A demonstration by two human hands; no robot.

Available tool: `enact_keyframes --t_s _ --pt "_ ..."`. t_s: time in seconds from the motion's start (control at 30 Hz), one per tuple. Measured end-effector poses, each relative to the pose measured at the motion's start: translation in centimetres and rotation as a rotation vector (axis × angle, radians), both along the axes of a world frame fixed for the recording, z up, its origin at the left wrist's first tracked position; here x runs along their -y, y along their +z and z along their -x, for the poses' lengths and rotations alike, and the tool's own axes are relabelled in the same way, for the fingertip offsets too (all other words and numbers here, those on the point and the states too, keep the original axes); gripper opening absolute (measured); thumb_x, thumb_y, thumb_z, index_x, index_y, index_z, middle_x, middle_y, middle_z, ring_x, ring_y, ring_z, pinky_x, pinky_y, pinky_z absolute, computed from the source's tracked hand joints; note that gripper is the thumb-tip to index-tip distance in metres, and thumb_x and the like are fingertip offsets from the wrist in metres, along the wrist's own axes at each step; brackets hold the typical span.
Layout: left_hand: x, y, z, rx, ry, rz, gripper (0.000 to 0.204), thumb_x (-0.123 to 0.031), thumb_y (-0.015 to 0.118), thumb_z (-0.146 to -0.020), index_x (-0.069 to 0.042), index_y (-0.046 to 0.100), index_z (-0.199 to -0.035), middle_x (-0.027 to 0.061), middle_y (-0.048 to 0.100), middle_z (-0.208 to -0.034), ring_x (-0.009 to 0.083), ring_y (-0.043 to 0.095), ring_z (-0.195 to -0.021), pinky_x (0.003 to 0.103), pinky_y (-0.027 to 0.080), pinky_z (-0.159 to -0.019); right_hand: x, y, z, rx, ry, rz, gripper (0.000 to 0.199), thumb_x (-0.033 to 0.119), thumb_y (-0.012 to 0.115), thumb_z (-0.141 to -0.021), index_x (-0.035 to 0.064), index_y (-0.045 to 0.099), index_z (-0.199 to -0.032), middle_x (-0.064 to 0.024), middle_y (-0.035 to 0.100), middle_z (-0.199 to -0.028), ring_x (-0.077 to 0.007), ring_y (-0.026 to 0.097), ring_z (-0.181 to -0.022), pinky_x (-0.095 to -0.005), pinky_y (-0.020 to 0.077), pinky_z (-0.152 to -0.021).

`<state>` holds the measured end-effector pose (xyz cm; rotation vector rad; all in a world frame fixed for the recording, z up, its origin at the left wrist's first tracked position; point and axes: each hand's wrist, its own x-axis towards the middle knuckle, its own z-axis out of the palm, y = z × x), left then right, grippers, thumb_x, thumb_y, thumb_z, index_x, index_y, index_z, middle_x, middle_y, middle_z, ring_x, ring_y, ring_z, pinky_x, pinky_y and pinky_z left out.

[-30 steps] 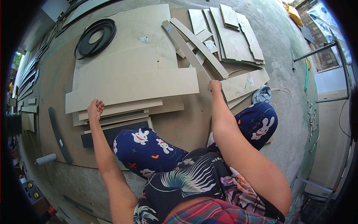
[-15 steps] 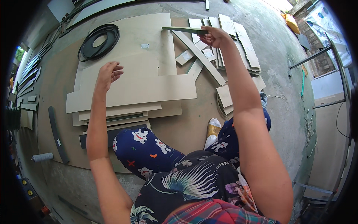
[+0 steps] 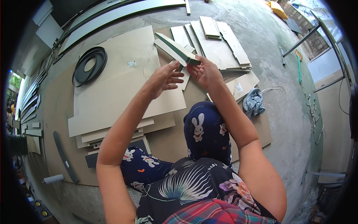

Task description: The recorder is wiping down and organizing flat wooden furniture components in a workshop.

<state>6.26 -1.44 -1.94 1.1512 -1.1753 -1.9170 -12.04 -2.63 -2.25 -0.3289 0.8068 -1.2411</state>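
Your right hand (image 3: 204, 71) grips the near end of a narrow board strip (image 3: 176, 49), fingers closed around it, and the strip is lifted off the floor, slanting away from you toward the upper left with its dark green edge showing. Your left hand (image 3: 165, 77) is raised just beside it with the fingers spread and loosely curled, holding nothing; its fingertips (image 3: 179, 74) come close to the strip's near end, but whether they touch it cannot be told.

Below your hands, a large pale sheet (image 3: 123, 89) lies flat on the concrete floor (image 3: 276, 56), resting on a stack of thinner boards (image 3: 112, 134) whose edges stick out toward you. A coil of black edge banding (image 3: 88, 65) sits on the far left corner of that sheet. Beyond the strip, several more cut panels (image 3: 218, 41) lie fanned out side by side. To your right, a crumpled grey-blue cloth (image 3: 254, 102) lies just beside a smaller board (image 3: 242, 84). A white roller (image 3: 53, 179) lies on the floor at the lower left, near a long dark strip (image 3: 64, 156). Your knee (image 3: 205, 130), in dark blue patterned fabric, is raised between your arms.
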Motion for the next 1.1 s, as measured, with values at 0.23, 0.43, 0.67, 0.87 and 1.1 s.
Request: enact_keyframes --t_s 0.23,0.43,0.67,0.87,1.1 --pt "-1.5 -3.2 7.8 -0.108 0.047 0.008 0.041 -0.048 0.057 -0.088 -0.009 0.056 -0.101 0.0031 0.059 -0.088 0.0148 0.059 -0.084 0.037 0.047 -0.084 -3.3 -2.1 1.5 -0.033 -0.026 0.103 0.019 0.011 0.054 -0.091 -0.0067 0.052 -0.097 -0.0124 0.059 -0.090 -0.0171 0.062 -0.080 -0.0268 0.0541 -0.065" --pt "-1.8 -5.4 10.5 -0.178 0.114 0.023 0.037 -0.039 0.058 -0.090 -0.006 0.055 -0.107 0.0029 0.059 -0.089 0.0138 0.059 -0.082 0.034 0.050 -0.078 -3.9 -3.4 3.2 -0.094 -0.170 0.018 0.023 0.013 0.056 -0.091 -0.0075 0.051 -0.101 -0.0127 0.060 -0.091 -0.0181 0.063 -0.079 -0.0291 0.0555 -0.065" --pt "-1.4 -6.2 11.2 -0.201 0.208 0.072 0.032 -0.027 0.051 -0.091 0.000 0.055 -0.107 0.0079 0.062 -0.089 0.0153 0.061 -0.075 0.028 0.050 -0.072 -3.8 -4.2 4.3 -0.115 -0.016 -0.020 0.027 0.018 0.058 -0.091 -0.0044 0.051 -0.104 -0.0120 0.061 -0.095 -0.0182 0.063 -0.084 -0.0295 0.0564 -0.066" --pt "-0.5 -7.5 9.2 -0.247 0.462 0.024 0.039 -0.021 0.043 -0.086 0.005 0.052 -0.113 0.0148 0.063 -0.103 0.0233 0.063 -0.094 0.034 0.048 -0.084 -3.0 -5.5 7.6 -0.232 0.498 -0.037 0.033 0.032 0.056 -0.091 0.0019 0.055 -0.107 -0.0079 0.062 -0.094 -0.0138 0.063 -0.085 -0.0271 0.0544 -0.068" --pt "0.6 -9.7 6.5 -0.178 0.484 -0.078 0.048 -0.022 0.040 -0.087 -0.001 0.040 -0.129 0.0188 0.057 -0.119 0.0303 0.058 -0.108 0.039 0.046 -0.089 -1.1 -19.7 24.9 -1.935 -0.055 -0.227 0.094 0.036 0.081 -0.062 0.0096 0.031 -0.137 -0.0273 0.027 -0.142 -0.0445 0.035 -0.126 -0.0529 0.0368 -0.099"
